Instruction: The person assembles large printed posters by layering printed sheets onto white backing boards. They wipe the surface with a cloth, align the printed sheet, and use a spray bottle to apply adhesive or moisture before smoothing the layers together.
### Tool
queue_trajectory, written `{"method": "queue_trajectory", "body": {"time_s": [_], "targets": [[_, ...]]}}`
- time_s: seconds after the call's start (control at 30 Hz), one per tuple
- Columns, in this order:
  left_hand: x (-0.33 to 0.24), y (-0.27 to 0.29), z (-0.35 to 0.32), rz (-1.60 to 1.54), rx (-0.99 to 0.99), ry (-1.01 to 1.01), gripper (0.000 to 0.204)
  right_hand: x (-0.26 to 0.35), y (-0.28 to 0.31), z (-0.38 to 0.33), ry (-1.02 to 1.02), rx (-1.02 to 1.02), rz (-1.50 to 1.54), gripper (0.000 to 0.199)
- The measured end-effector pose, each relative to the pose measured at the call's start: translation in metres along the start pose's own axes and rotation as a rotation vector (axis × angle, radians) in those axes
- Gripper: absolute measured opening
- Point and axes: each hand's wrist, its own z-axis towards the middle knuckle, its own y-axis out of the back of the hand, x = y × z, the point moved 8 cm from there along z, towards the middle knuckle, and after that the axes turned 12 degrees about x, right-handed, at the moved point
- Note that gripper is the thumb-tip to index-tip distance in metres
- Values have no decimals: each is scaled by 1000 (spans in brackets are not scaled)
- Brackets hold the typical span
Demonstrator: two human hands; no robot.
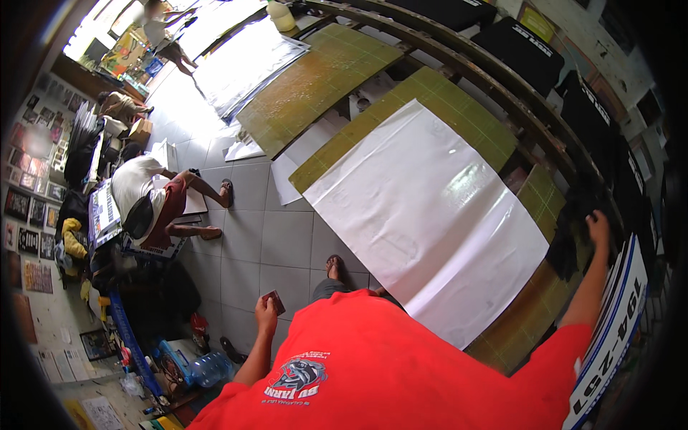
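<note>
My left hand (266,315) is closed around a small, flat, reddish-brown piece (274,302) on the left of my body. Its exact kind is too small to make out. Far out to the right, my right hand (597,229) has its fingers curled at a dark, crumpled cloth (571,228) on the edge of the work table. In front of me a large white glossy sheet (430,215) lies slightly wavy over a greenish-yellow board (430,93), its near-left corner hanging past the edge.
Another greenish board (322,79) and a stack of white sheets (247,64) lie farther along. Wooden rails (494,68) run behind, with black printed panels (519,54) beyond. A white lettered board (609,337) leans at my right. One person (147,193) sits at left; another (161,32) stands far off.
</note>
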Motion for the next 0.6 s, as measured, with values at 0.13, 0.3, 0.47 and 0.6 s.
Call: {"method": "queue_trajectory", "body": {"time_s": [0.13,0.3,0.47,0.6], "targets": [[-40,-7,15,-111,52,-65,13,83,-99,-50,78,98,209,52],[-94,-16,52,-65,52,-208,12,138,-131,-128,65,-143,306,50],[-188,-65,79,-294,364,-347,11,229,-118,-207,98,-252,541,48],[-253,-88,109,-186,587,-510,11,301,-102,-267,-3,-203,554,46]]}}
